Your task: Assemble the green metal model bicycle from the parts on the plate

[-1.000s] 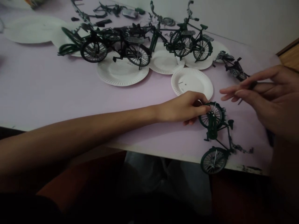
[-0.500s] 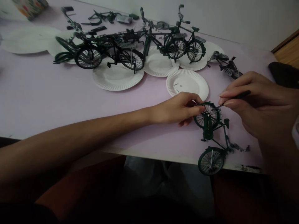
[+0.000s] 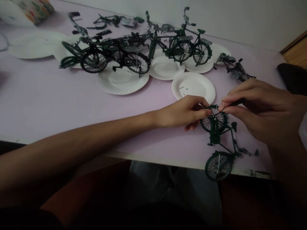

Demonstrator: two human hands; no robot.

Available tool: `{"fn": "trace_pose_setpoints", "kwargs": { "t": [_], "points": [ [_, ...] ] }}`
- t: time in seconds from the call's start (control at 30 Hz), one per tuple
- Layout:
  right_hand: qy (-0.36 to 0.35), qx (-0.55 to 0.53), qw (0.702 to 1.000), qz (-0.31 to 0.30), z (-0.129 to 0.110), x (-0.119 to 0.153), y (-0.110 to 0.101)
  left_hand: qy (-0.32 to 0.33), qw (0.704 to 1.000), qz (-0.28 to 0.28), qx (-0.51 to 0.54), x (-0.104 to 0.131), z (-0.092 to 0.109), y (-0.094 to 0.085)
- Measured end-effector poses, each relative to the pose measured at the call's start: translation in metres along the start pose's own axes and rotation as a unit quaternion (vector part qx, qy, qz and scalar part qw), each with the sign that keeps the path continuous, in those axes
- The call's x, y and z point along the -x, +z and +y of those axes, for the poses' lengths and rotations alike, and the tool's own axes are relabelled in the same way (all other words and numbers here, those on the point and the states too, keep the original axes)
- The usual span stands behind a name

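Observation:
A green model bicycle lies on its side near the table's front edge, its front wheel jutting past that edge. My left hand is closed on its rear wheel, thumb and fingers pinching the rim from the left. From the right, my right hand comes in with thumb and forefinger pinched on a thin dark screwdriver, mostly covered by the fingers. Its tip is by the wheel's spokes and hub; exact contact is too small to tell.
Several assembled model bicycles stand on paper plates along the back. A small paper plate holding tiny parts sits just beyond my left hand. Another dark model bicycle lies at right. Loose frame parts lie by the wall.
My right hand has moved left and closer to the rear wheel, bringing the screwdriver with it. My left hand keeps its hold. The whole view has shifted slightly.

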State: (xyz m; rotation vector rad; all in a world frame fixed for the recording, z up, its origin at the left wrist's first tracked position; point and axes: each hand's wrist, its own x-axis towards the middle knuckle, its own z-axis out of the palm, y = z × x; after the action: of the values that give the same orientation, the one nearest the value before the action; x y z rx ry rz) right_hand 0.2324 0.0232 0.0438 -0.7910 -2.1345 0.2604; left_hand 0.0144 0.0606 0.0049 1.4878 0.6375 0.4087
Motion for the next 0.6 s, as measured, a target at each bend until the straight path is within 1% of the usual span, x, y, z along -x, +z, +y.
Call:
{"fn": "trace_pose_setpoints", "kwargs": {
  "t": [0.33,0.5,0.6],
  "points": [
    [-0.004,-0.001,1.0,-0.01,-0.0044,0.0005,-0.0019,0.008,1.0,-0.006,0.003,0.001,-0.0012,-0.002],
    [0.017,0.024,0.999,0.024,-0.0025,0.0063,-0.0023,0.016,1.0,-0.01,-0.001,0.0005,-0.0041,-0.0024],
    [0.011,0.03,0.999,-0.007,-0.0042,0.0072,-0.0048,0.021,1.0,-0.012,-0.003,0.0005,-0.0042,-0.0027]
  ]
}}
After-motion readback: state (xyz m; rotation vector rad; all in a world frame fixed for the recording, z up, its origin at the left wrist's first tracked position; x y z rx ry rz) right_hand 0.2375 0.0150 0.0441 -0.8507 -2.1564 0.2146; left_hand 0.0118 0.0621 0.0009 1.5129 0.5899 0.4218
